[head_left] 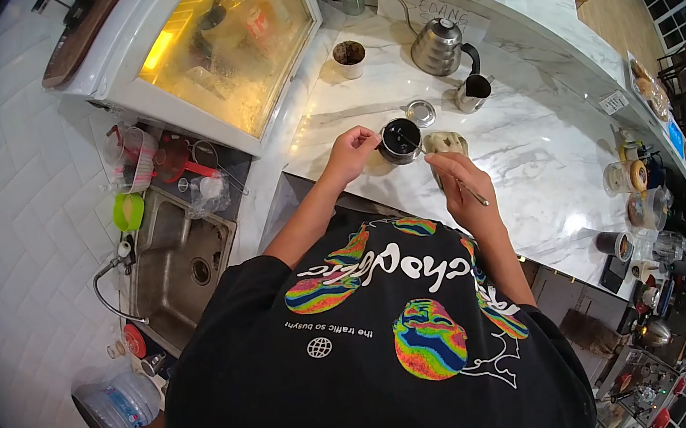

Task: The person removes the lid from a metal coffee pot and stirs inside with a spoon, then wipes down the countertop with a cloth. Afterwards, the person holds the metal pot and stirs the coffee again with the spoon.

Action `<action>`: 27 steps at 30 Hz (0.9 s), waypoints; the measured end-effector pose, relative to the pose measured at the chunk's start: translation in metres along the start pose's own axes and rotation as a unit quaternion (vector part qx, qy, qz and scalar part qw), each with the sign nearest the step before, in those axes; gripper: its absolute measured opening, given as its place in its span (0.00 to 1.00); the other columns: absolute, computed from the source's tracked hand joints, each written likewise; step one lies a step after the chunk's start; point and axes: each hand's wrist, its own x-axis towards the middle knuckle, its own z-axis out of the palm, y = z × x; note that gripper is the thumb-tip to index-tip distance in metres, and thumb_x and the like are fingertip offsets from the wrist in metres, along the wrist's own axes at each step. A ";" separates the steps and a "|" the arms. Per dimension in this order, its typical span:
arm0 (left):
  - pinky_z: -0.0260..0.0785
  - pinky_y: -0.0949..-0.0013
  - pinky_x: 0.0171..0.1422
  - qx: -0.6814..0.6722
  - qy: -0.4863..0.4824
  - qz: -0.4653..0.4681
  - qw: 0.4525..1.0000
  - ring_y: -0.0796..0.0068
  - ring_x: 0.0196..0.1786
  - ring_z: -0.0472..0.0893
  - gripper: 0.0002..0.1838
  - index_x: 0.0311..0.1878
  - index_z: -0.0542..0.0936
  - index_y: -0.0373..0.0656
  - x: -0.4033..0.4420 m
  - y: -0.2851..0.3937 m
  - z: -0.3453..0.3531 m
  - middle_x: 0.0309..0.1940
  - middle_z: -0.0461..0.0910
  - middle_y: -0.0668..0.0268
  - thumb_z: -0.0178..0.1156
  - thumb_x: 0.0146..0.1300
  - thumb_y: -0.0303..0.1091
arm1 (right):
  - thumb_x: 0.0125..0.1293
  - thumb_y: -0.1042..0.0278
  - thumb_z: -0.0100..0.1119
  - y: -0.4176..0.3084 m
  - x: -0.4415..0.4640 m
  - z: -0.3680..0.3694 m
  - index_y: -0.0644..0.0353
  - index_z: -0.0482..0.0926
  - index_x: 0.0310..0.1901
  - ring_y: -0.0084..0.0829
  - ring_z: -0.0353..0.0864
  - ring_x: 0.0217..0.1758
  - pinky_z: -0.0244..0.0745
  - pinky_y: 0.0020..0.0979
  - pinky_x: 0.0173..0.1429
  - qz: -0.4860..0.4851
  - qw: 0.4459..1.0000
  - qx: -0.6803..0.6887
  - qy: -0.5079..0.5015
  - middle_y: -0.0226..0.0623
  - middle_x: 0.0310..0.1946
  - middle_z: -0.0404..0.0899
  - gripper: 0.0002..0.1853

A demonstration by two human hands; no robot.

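Observation:
A round cup of dark liquid stands on the marble counter in front of me. My left hand is closed at the cup's left side, thumb and fingers pinched at its rim or handle; I cannot tell which. In my right hand is a thin metal spoon, its handle end sticking out below the fingers and its other end reaching into the dark liquid. Just beyond the cup lies a small round metal lid or dish. A pale, dark-spotted object sits partly hidden behind my right hand.
Farther back are a gooseneck kettle, a small metal pitcher and a white cup with dark contents. A lit glass-fronted cabinet and a sink are on the left. Jars and containers line the right.

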 end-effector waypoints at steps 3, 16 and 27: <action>0.74 0.74 0.48 -0.006 -0.003 0.007 1.000 0.83 0.40 0.81 0.08 0.45 0.86 0.40 0.000 -0.002 0.000 0.36 0.86 0.72 0.70 0.75 0.35 | 0.73 0.86 0.59 0.000 0.000 -0.007 0.59 0.86 0.57 0.49 0.91 0.50 0.85 0.37 0.53 0.002 1.000 -0.004 -0.006 0.49 0.51 0.89 0.15; 0.74 0.75 0.48 -0.003 -0.013 -0.004 1.000 0.84 0.40 0.81 0.09 0.46 0.86 0.40 0.000 0.000 -0.002 0.36 0.86 0.71 0.70 0.75 0.36 | 0.70 0.87 0.62 -0.003 0.008 -0.008 0.54 0.86 0.58 0.52 0.88 0.44 0.84 0.42 0.46 0.027 1.000 -0.005 -0.003 0.48 0.46 0.88 0.20; 0.73 0.75 0.47 -0.004 -0.013 -0.005 1.000 0.85 0.39 0.80 0.09 0.46 0.86 0.41 -0.001 0.002 -0.001 0.36 0.86 0.73 0.70 0.75 0.37 | 0.72 0.86 0.60 -0.003 0.008 -0.012 0.60 0.85 0.57 0.53 0.90 0.49 0.85 0.39 0.53 0.015 1.000 -0.010 -0.023 0.50 0.51 0.89 0.16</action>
